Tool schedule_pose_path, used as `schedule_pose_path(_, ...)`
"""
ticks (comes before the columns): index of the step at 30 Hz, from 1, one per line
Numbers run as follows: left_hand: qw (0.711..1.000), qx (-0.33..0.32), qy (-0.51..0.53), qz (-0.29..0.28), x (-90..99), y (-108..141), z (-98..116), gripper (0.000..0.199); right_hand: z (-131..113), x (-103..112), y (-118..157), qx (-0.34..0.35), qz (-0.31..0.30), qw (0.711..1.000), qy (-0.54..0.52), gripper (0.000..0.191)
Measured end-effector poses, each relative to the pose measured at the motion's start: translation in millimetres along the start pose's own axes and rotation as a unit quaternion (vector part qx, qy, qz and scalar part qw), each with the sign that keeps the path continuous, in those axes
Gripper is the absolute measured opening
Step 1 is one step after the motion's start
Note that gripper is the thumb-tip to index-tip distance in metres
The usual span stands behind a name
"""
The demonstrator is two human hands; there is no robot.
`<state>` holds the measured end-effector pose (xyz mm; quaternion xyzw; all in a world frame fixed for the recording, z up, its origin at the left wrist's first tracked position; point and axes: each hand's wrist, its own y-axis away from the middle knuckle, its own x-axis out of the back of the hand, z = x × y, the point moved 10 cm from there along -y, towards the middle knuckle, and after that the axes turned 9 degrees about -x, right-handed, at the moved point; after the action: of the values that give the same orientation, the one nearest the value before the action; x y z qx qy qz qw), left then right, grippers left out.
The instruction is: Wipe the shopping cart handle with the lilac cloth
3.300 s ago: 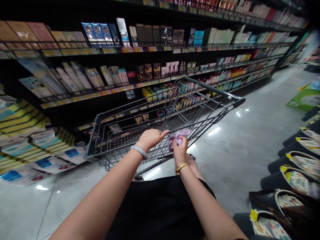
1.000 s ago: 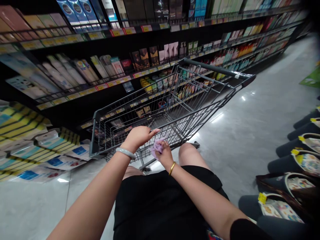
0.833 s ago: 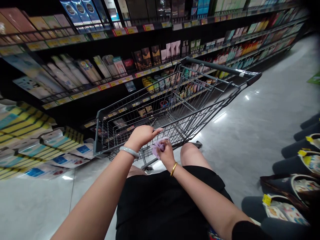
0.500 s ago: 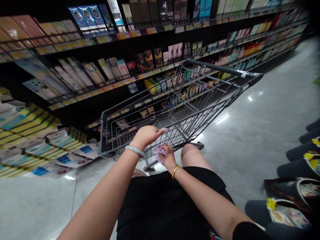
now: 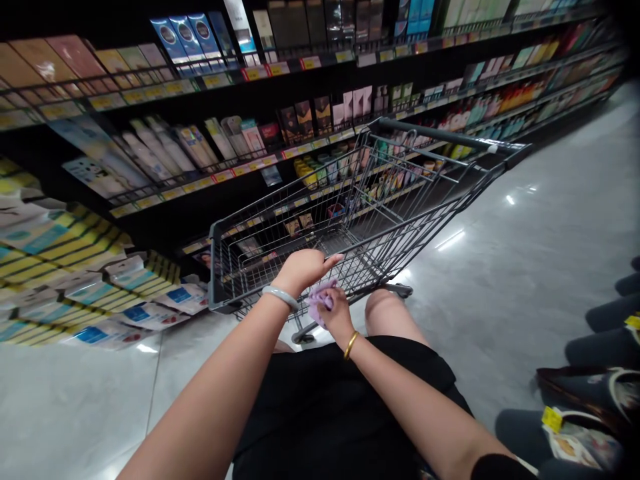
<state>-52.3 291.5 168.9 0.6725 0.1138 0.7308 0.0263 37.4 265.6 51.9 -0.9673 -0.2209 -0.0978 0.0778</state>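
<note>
A grey wire shopping cart (image 5: 400,227) stands sideways in front of me, its handle at the upper right. My left hand (image 5: 306,268) is closed over the cart's near top rail, thumb stretched along it; a pale bangle circles that wrist. Just below and to the right, my right hand (image 5: 337,310) grips a crumpled lilac cloth (image 5: 320,300) against the outside of the near wire wall. A gold bracelet is on the right wrist. The fingers of my left hand are mostly hidden behind the rail.
Behind the cart run long shelves (image 5: 280,155) of boxed and bottled goods with price tags. Stacked white and blue packages (image 5: 150,313) with yellow-and-black striping stand at the left. Dark buckets (image 5: 530,433) holding packaged goods line the right side. Grey shiny floor (image 5: 480,313) lies between.
The view has shifted slightly, so the shelves and cart appear a little further right. Both hands keep their places on the cart, the cloth still in my right hand.
</note>
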Motion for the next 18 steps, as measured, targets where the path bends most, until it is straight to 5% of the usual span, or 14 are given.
schedule_pose_path(5, 1.0, 0.01, -0.02, 0.013, 1.5, -4, 3, 0.092, -37, 9, -6, 0.055, 0.003, 0.997, -0.05, 0.023)
schedule_pose_path(11, 0.999, -0.012, -0.027, 0.021, 2.6, -6, 11, 0.093, 20, -12, 4, -0.042, -0.049, 0.998, 0.01, 0.019)
schedule_pose_path(18, 0.998, 0.003, -0.049, 0.032, 4.1, -5, 14, 0.092, -45, 20, -8, 0.064, 0.009, 0.997, -0.045, 0.025)
